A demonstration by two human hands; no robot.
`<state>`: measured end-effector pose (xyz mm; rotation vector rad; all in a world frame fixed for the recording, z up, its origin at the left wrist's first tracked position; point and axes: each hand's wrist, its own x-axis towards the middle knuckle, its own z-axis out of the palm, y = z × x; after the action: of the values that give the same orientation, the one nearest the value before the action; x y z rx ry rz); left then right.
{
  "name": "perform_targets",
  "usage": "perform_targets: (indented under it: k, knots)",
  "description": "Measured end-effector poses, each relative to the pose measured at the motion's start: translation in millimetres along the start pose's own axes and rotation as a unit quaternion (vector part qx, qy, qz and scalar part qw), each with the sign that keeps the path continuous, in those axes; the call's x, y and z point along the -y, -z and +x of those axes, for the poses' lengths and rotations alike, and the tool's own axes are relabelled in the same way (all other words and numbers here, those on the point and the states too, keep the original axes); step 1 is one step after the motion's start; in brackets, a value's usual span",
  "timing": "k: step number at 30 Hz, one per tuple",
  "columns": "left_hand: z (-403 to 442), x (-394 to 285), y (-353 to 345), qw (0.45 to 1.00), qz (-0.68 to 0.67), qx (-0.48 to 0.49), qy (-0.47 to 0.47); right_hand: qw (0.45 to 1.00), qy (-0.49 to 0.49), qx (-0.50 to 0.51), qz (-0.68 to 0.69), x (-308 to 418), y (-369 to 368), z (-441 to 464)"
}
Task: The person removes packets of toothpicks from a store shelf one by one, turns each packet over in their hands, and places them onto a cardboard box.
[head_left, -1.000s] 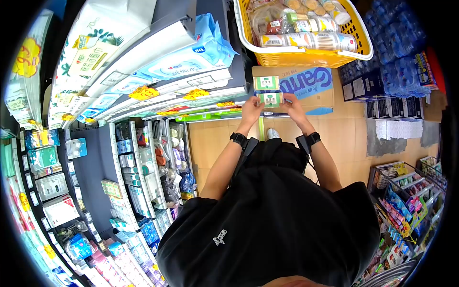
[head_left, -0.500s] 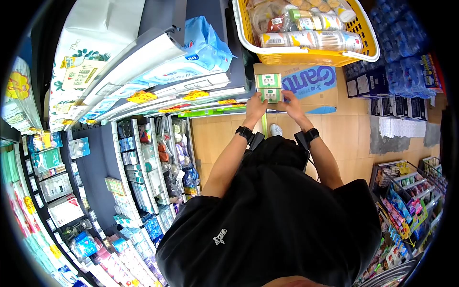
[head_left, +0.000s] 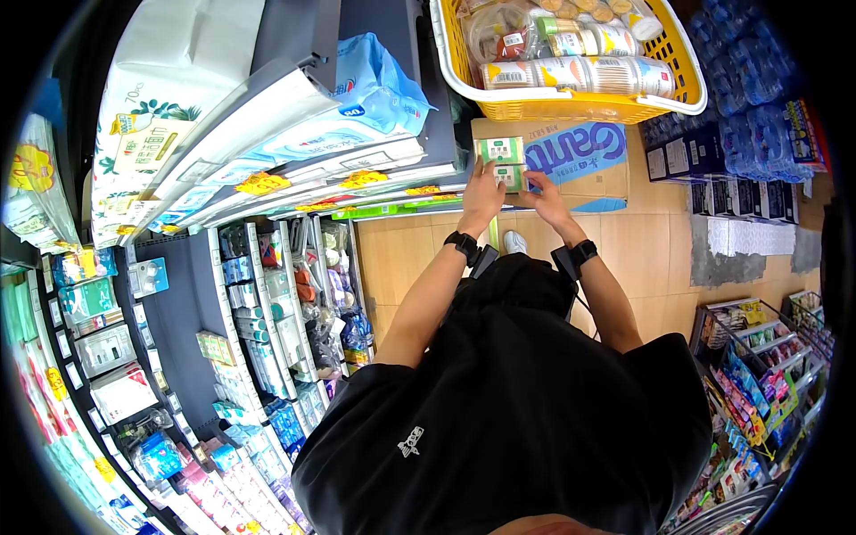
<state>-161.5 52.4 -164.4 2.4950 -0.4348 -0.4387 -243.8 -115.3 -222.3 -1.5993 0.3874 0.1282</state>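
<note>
Since the earlier frame, the left hand has slid upward, its fingers now stretched along the left edge of two small green-and-white packs. The upper pack and lower pack lie at the upper centre of the frame, one just above the other. The right hand has its bent fingers at the lower pack's right edge; whether either hand's fingers are clamped cannot be told. Around the packs is a cardboard box with blue printing. Above it, at top centre, a yellow basket holds stacked cylindrical packages. Shelves of goods fill the left; wrapped bottles stand upper right.
</note>
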Motion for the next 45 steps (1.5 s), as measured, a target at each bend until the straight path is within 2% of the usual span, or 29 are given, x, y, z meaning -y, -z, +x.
perform_targets:
  k: [1, 2, 4, 5, 7, 12, 14, 26, 34, 45]
  knots:
    - [3, 2, -5, 0.998, 0.025, -0.025, -0.059, 1.0, 0.002, 0.004, -0.003, -1, 1, 1]
    - [7, 5, -10, 0.998, 0.025, -0.025, -0.058, 1.0, 0.004, 0.009, -0.006, -2, 1, 1]
    - [12, 4, -13, 0.988, 0.098, 0.014, -0.118, 1.0, 0.008, 0.01, -0.009, -5, 0, 1]
    - [12, 5, -14, 0.988, 0.097, 0.014, -0.118, 1.0, 0.012, 0.011, -0.012, -6, 1, 1]
    - [14, 4, -14, 0.984, 0.124, 0.072, -0.104, 1.0, 0.016, 0.012, -0.022, -9, 1, 2]
    - [11, 10, -20, 0.986, 0.111, 0.07, -0.097, 0.999, 0.039, 0.005, -0.028, -20, -2, 2]
    - [11, 11, -21, 0.988, 0.102, 0.068, -0.095, 0.997, 0.022, 0.03, -0.073, -16, -2, 1]
    - [4, 16, -25, 0.99, 0.072, 0.046, -0.11, 0.997, 0.019, 0.029, -0.066, -10, -7, -3]
    - [5, 17, -30, 0.987, 0.123, 0.021, -0.102, 0.998, 0.019, 0.037, -0.052, -12, -5, -4]
    - [4, 14, -21, 0.986, 0.128, 0.024, -0.107, 0.997, -0.003, 0.041, -0.059, -10, -3, -6]
